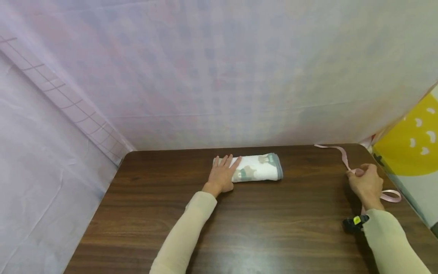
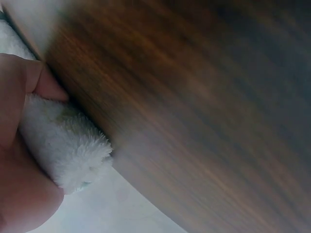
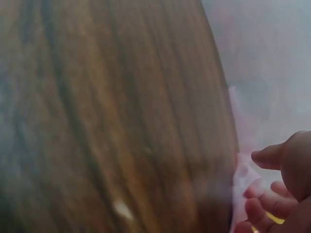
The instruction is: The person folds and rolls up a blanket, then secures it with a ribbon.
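A rolled white towel with a grey-blue edge and beige and green patches lies near the back of the table. On its left end rests my left hand, fingers spread over the top; the left wrist view shows the fluffy towel roll beside the thumb. Far to the right, my right hand is at a pink ribbon, fingers bent. In the right wrist view a gap shows between thumb and fingertips, with the ribbon right at them. Part of the ribbon is hidden under the hand.
Both the towel and ribbon are on a dark brown wooden table. A pale curtain hangs behind it, and a white sheet covers the left side. A yellow printed shape is past the right edge. A black wrist device sits at the right cuff.
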Demonstrator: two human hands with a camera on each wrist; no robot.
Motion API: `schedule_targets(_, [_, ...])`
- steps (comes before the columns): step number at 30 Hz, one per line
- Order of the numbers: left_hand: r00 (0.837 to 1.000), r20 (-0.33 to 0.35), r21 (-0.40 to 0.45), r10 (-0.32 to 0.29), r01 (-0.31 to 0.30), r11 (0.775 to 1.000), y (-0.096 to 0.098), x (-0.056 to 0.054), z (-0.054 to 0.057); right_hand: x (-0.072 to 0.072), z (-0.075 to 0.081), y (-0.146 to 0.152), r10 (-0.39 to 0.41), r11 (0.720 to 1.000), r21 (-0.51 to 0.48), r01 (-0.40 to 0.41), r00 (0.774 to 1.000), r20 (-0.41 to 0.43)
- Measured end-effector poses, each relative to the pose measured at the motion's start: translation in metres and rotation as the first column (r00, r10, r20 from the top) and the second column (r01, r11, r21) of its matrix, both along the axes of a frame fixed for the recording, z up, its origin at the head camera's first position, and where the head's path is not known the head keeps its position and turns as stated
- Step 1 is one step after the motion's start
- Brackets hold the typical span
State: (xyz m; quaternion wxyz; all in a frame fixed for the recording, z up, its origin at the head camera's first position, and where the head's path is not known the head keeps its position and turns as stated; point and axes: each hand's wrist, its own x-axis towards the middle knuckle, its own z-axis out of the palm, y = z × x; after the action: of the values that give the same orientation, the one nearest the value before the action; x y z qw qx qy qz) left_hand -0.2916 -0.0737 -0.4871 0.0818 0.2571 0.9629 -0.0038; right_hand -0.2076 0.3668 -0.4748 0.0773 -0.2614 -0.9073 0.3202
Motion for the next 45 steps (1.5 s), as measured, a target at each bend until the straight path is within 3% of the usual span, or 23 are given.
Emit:
schedule_targets(6, [0.999,-0.036,0.012,-0.004,0.004,1.000,0.003,-0.003,-0.004,-0.005,-0.012,0.000,-0.052,0.999,0.013,0.053,0.997,-0.063])
schedule_targets(10, [0.999,-0.045,0.009,-0.003,0.004,1.000,0.002,-0.004,-0.004,-0.006,-0.012,-0.005,-0.042,0.999,0.011,0.044,0.991,-0.125])
schedule_targets(19, [0.999,-0.052,-0.004,-0.015,0.015,1.000,-0.001,-0.008,0.004,-0.004,0.024,-0.025,0.135,0.990,-0.025,-0.141,0.979,-0.153])
schedule_targets(23, [0.998,-0.052,0.015,-0.025,0.026,1.000,0.000,-0.008,0.007,-0.002,0.036,-0.036,0.228,0.969,-0.037,-0.244,0.944,-0.238])
schedule_targets(29, [0.997,-0.059,0.017,-0.054,0.055,0.998,0.002,-0.008,0.011,0.003,0.050,-0.053,0.373,0.886,-0.144,-0.440,0.863,-0.341])
schedule_targets(34, [0.995,-0.073,0.027,-0.068,0.071,0.997,0.002,-0.007,0.014,0.005,0.066,-0.071,0.464,0.834,-0.138,-0.534,0.815,-0.348])
schedule_targets(38, [0.992,-0.069,0.127,-0.103,0.111,0.986,0.005,-0.004,0.020,0.009,0.078,-0.088,0.541,0.790,-0.123,-0.600,0.778,-0.320])
schedule_targets(42, [0.981,-0.050,0.280,-0.187,0.194,0.940,0.014,0.003,0.033,0.013,0.089,-0.103,0.641,0.687,-0.177,-0.705,0.702,-0.309])
schedule_targets(45, [0.966,-0.020,0.414,-0.257,0.242,0.878,0.022,0.009,0.043,0.015,0.096,-0.113,0.703,0.604,-0.226,-0.764,0.645,-0.300])
